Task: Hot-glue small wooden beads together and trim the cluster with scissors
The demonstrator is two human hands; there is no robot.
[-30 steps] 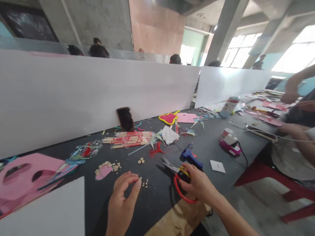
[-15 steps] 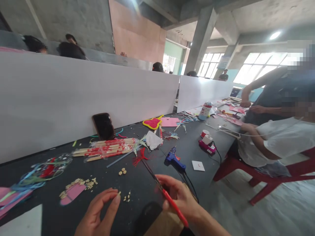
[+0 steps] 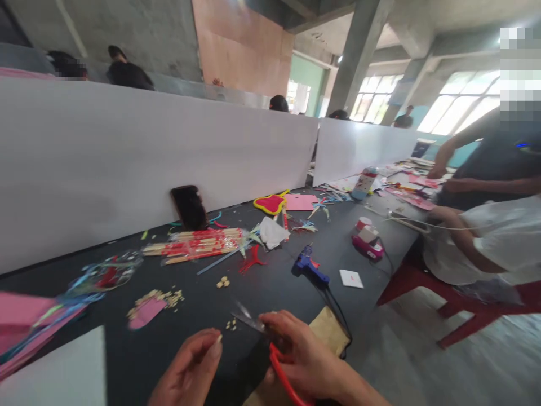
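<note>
My right hand (image 3: 302,352) grips a pair of scissors (image 3: 249,321) with red handles, its two blades parted and pointing left. Thumb and fingers of my left hand (image 3: 190,366) are pinched together around a small pale piece (image 3: 219,339) at their tips. Just beyond that hand lie tiny beige bits (image 3: 231,325) on the dark table. Farther off sits a small group of flower-like beige pieces (image 3: 223,282). More beige bits surround a pink card (image 3: 147,313) on the left. The blue glue gun (image 3: 310,268) rests beyond my right hand.
A phone (image 3: 189,207) leans on the white partition (image 3: 127,146). Wrapped sticks (image 3: 198,245), a red pipe-cleaner shape (image 3: 253,257) and a white tissue (image 3: 273,232) lie ahead. At right are a power strip (image 3: 367,248), a bottle (image 3: 364,184) and a seated person in white (image 3: 486,237).
The scissor blades have parted and swung toward my left hand, away from the red pipe-cleaner shape. My left hand has moved slightly right, still pinching. The whole view has shifted a little.
</note>
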